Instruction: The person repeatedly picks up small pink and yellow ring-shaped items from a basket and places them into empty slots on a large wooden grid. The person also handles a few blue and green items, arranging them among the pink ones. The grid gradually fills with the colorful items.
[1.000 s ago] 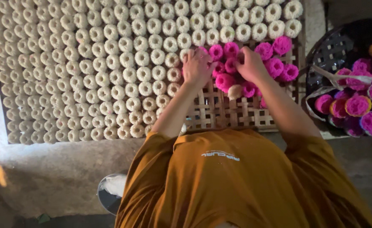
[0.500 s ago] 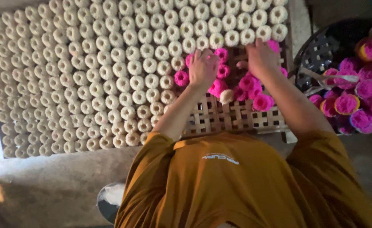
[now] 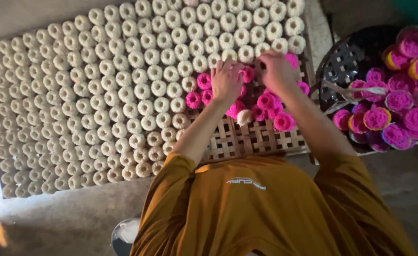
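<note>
Left hand (image 3: 226, 79) and right hand (image 3: 276, 71) rest fingers-down, grip unclear, on pink rolls (image 3: 266, 106)

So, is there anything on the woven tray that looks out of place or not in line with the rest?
Yes. One cream piece lies among the pink pieces under the left hand and right hand. The pink ones sit in a loose cluster, not in the neat rows of the cream pieces on the woven tray.
</note>
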